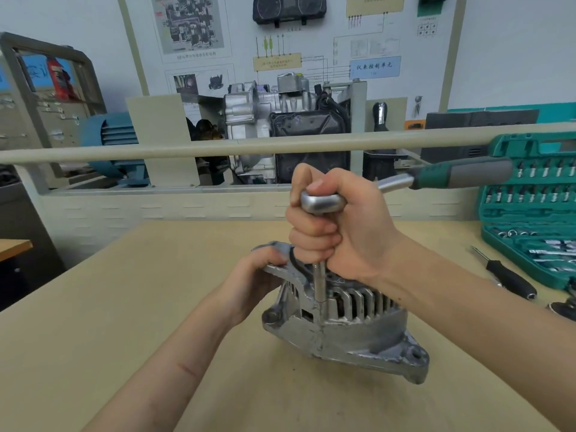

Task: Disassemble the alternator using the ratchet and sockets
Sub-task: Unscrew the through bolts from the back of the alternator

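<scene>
I see the alternator (339, 319) standing on the worktop (93, 307). My right hand (339, 222) grips the ratchet (322, 202) at its head, the extension bar (319, 283) running straight down into the housing. My left hand (258, 275) holds the alternator's upper bracket. An open socket case (530, 213) sits at far right.

**Readable text: one blue label on the far wall board**

The blue label (375, 67) on the far wall board (311, 51) reads "仪表控制单元". Other captions and boxes on that board are too blurred to read. At far left, a blue sign (37, 71) shows large characters, partly hidden and illegible.
</scene>
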### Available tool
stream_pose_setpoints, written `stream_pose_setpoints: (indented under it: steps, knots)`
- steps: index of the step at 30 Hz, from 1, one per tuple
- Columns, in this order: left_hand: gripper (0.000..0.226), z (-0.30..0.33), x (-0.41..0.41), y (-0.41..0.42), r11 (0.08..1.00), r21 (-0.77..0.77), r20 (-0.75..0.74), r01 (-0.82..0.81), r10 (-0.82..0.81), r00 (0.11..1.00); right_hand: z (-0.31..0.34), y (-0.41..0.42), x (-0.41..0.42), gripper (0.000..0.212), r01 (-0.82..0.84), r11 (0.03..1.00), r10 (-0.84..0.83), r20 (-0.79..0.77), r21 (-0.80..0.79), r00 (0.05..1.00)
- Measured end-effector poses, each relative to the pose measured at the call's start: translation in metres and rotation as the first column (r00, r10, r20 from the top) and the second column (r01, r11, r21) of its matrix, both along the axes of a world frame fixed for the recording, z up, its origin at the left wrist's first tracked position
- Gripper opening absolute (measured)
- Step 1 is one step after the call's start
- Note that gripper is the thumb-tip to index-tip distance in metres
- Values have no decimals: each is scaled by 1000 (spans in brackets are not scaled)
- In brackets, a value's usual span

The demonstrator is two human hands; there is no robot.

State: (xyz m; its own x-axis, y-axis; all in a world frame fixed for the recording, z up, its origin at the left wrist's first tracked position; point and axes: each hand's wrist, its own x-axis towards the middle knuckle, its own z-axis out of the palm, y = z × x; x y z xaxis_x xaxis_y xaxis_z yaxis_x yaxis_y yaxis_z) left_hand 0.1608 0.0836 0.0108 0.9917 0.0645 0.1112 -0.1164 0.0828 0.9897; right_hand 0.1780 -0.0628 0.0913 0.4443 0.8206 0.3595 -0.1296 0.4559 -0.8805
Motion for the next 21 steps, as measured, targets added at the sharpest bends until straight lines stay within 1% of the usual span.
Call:
stream_pose_setpoints:
  steps: [2,3,5,6,7,8,9,10,11,12,13,14,15,16,17,18,19,20,21]
  knots:
    - [37,-1,3,1,1000,-10,-15,8,-8,1000,-1,2,2,7,-13,1000,13,2,8,1000]
    - [38,-2,3,0,999,-36,-19,7,-8,1000,-2,3,2,10,-13,1000,13,2,12,1000]
    - [32,-1,1,-7,996,-93,1,-17,18,1000,-3,3,2,14,-11,1000,11,3,18,1000]
    - [28,-1,-2,-13,990,-128,23,-54,57,998,-3,3,0,15,-7,1000,7,5,18,1000]
    - [27,-2,-5,-19,982,-139,41,-131,137,990,-3,1,-1,16,1,1000,-1,5,16,1000]
    - [31,-3,-9,-24,965,-117,69,-236,245,967,-3,-1,-3,20,18,1000,-18,3,10,1000]
    - [41,-3,-14,-28,925,-74,119,-372,379,918,-4,-3,-4,25,49,999,-49,-1,0,999]
    - [50,-2,-21,-33,865,-33,193,-501,497,846,-4,-6,-5,31,96,995,-96,-10,-15,995]
    - [54,1,-30,-39,811,-27,286,-584,566,773,-5,-9,-5,35,149,988,-149,-15,-31,989]
    - [54,5,-39,-45,792,-49,372,-609,580,724,-6,-12,-6,39,208,977,-208,-6,-48,978]
    - [48,9,-48,-52,799,-88,437,-595,568,697,-6,-14,-8,41,276,959,-276,16,-69,961]
    - [40,14,-55,-60,814,-120,471,-569,551,689,-6,-16,-9,43,352,932,-350,42,-89,936]
    - [31,18,-59,-68,829,-145,476,-540,537,696,-6,-17,-11,44,415,903,-410,62,-108,910]
    - [20,22,-61,-77,851,-161,444,-499,514,734,-6,-19,-13,45,463,877,-456,83,-129,886]
    - [10,27,-60,-86,884,-168,382,-437,467,798,-5,-19,-16,47,494,855,-483,105,-157,869]
    - [16,29,-55,-93,915,-151,321,-374,403,857,-4,-20,-19,49,508,840,-495,113,-192,861]
    - [27,30,-49,-99,936,-103,290,-336,351,890,-2,-20,-22,52,511,827,-497,123,-232,859]
    - [33,29,-46,-104,938,-68,283,-340,345,895,-1,-19,-24,55,511,816,-495,130,-269,859]
    - [35,30,-45,-109,930,-63,308,-363,364,879,1,-19,-28,55,510,806,-494,134,-300,859]
